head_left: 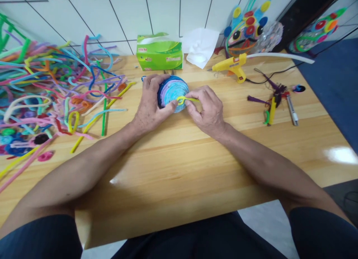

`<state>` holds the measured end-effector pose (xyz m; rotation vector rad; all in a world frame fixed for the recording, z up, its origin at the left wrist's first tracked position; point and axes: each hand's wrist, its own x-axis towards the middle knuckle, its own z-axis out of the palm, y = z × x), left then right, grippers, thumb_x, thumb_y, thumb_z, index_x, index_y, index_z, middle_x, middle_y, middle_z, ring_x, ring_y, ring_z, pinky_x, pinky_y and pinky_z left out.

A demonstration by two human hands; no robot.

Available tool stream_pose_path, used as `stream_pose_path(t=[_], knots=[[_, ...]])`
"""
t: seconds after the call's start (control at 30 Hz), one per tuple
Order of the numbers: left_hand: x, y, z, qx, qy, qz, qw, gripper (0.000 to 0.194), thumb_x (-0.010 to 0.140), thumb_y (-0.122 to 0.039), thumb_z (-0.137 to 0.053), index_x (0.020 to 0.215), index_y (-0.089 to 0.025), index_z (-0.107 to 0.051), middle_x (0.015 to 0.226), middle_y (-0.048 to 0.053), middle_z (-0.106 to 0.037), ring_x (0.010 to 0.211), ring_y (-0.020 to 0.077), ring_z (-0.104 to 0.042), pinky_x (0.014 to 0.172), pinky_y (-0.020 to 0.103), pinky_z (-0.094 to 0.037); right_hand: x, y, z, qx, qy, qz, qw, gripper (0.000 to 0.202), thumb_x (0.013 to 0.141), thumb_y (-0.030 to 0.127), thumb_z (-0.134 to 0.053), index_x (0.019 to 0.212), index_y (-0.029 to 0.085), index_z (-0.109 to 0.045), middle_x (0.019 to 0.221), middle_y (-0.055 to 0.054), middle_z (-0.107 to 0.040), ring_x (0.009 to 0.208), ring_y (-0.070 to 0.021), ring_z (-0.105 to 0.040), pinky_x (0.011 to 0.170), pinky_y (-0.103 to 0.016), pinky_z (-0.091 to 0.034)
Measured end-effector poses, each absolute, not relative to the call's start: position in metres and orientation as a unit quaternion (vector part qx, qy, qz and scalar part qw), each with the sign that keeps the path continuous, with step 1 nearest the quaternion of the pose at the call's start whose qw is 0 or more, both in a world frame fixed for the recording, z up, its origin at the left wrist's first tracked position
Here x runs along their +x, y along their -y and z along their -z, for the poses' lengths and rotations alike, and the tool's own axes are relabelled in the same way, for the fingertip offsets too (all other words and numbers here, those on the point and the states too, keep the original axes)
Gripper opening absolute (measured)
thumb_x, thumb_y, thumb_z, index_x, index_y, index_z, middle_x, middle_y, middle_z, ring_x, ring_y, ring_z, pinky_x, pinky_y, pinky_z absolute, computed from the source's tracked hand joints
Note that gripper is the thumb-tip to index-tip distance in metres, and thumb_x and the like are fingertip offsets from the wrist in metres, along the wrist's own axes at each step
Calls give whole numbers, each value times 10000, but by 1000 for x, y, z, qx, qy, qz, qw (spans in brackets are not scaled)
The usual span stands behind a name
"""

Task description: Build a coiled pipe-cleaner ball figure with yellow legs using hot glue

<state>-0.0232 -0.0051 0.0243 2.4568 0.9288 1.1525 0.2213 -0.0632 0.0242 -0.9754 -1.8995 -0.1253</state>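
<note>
In the middle of the table, towards the back, is a round piece (176,88) coiled from pipe cleaners, light blue inside, then lilac, with dark blue at the edge. My left hand (153,102) is wrapped round its left side, the thumb lying on its front face. A yellow pipe cleaner (192,99) with a small loop at one end rests against the light blue part. My right hand (206,109) pinches it between thumb and fingertips, just right of the coil. The left thumb tip touches or nearly touches the loop.
A heap of colourful pipe cleaners (56,91) spreads over the left. Behind stand a green tissue pack (159,54) and a white tissue (201,46). To the right lie a yellow glue gun (232,67), a purple tassel (256,99) and a knife-like tool (292,110); a decorated figure (246,31) stands behind.
</note>
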Motion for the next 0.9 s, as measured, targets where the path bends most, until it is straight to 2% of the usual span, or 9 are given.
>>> stream_pose_path(t=[0.1, 0.2, 0.3, 0.47, 0.57, 0.73, 0.9], knots=[[-22, 3, -21, 848, -302, -418, 123, 776, 1039, -816, -650, 1610, -344, -420, 1528, 121, -564, 1445, 376, -533, 1216, 732, -467, 223, 63, -25, -404, 776, 48, 481, 113, 1131, 267, -584, 1126, 277, -697, 1036, -31, -791, 1027, -240, -760, 918, -442, -661], [-20, 6, -23, 850, -308, -412, 109, 715, 1087, -773, -606, 1616, -326, -424, 1514, 123, -573, 1428, 354, -543, 1202, 699, -498, 222, 63, -25, -405, 777, 33, 480, 118, 1119, 236, -587, 1111, 278, -698, 1040, -24, -794, 1040, -233, -762, 938, -434, -661], [-19, 11, -27, 847, -319, -415, 92, 683, 1093, -783, -574, 1617, -370, -429, 1500, 118, -581, 1417, 366, -559, 1190, 692, -531, 221, 63, -26, -404, 775, 41, 484, 121, 1106, 210, -596, 1084, 270, -700, 1017, -16, -801, 1013, -219, -769, 911, -403, -661], [-18, 16, -28, 836, -331, -424, 108, 662, 1061, -764, -656, 1588, -414, -458, 1494, 126, -589, 1413, 407, -579, 1176, 710, -543, 220, 63, -28, -406, 771, 50, 488, 120, 1084, 195, -623, 1055, 272, -711, 989, -14, -820, 960, -213, -786, 876, -380, -661], [-17, 17, -24, 825, -334, -437, 126, 662, 1052, -768, -676, 1575, -411, -483, 1496, 127, -579, 1422, 417, -569, 1196, 726, -522, 220, 64, -29, -415, 770, 35, 484, 116, 1076, 201, -629, 1055, 273, -717, 1003, -23, -828, 970, -225, -793, 893, -395, -663], [-16, 20, -21, 817, -335, -447, 142, 768, 996, -804, -746, 1570, -363, -487, 1520, 129, -576, 1455, 429, -548, 1244, 723, -477, 221, 64, -28, -428, 770, 27, 473, 122, 1070, 205, -626, 1053, 274, -725, 1004, -29, -833, 982, -234, -795, 925, -405, -662], [-17, 18, -18, 815, -344, -438, 158, 760, 997, -808, -737, 1553, -366, -465, 1550, 136, -556, 1491, 435, -539, 1263, 710, -450, 220, 65, -28, -419, 772, 37, 476, 131, 1065, 181, -631, 1050, 273, -723, 1000, -34, -827, 968, -235, -792, 904, -404, -658]])
